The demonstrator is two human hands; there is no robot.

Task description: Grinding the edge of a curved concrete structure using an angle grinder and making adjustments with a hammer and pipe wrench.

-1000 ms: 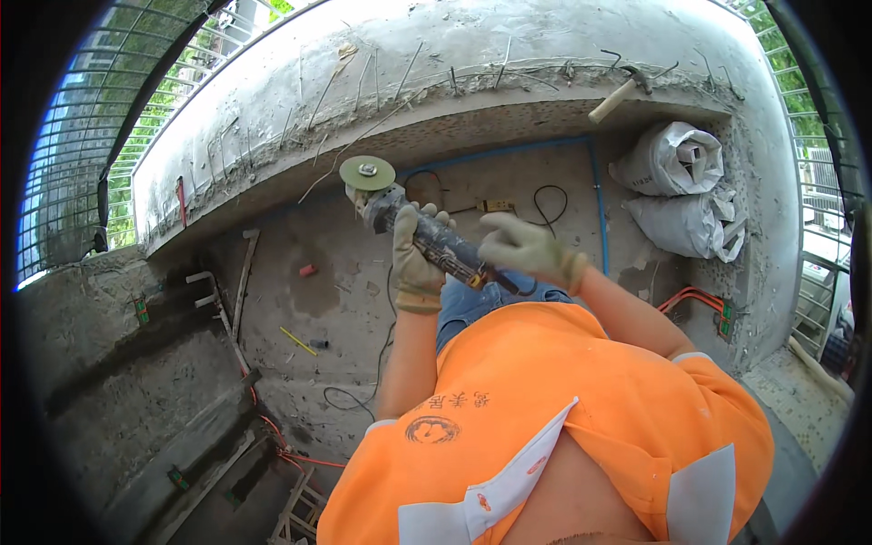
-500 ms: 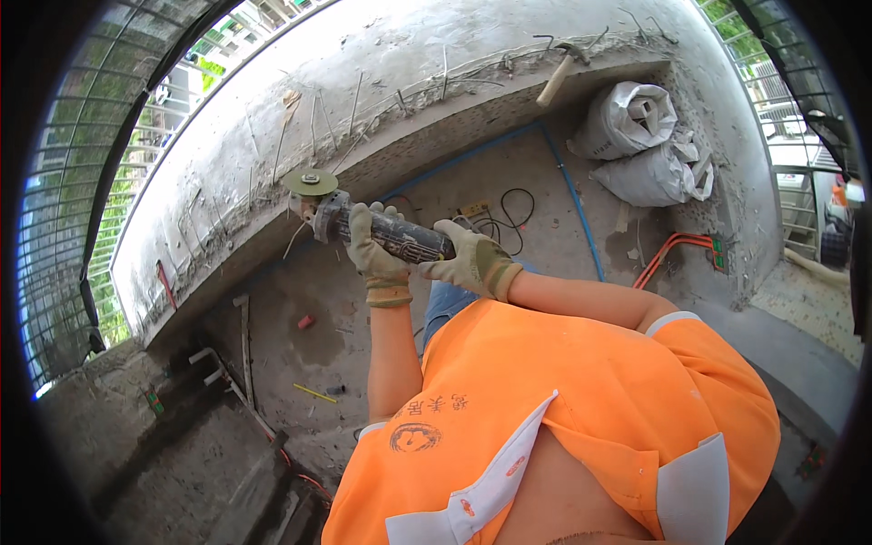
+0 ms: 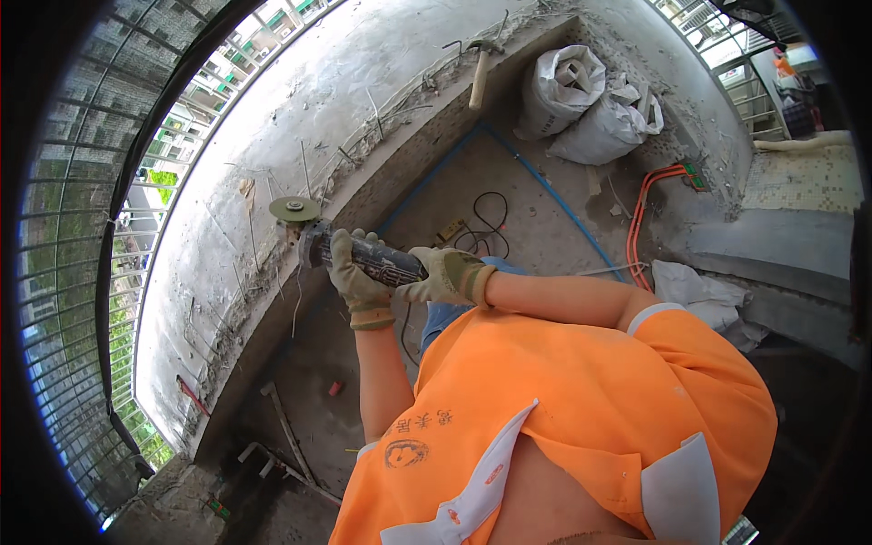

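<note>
An angle grinder (image 3: 388,263) with a pale greenish disc (image 3: 294,209) is held in front of me by both gloved hands. My left hand (image 3: 356,283) wraps round the body close behind the grinder's head, while my right hand (image 3: 450,276) grips its rear end. The disc faces up at the rough edge of a concrete ledge (image 3: 368,186), near thin metal rods (image 3: 304,168) that stick out of it. Whether the disc touches a rod or the concrete, I cannot tell.
A hammer (image 3: 479,80) lies over the ledge's far edge. Two filled white sacks (image 3: 560,89) stand in the corner. Blue pipe (image 3: 545,186), a black cable (image 3: 490,241), a yellow socket block (image 3: 450,232) and orange conduits (image 3: 634,218) run over or lie on the floor. A mesh fence borders the left.
My view has turned, so the sacks and hammer appear further left. The grinder sits slightly lower and more left in view. Both hands keep their hold on it.
</note>
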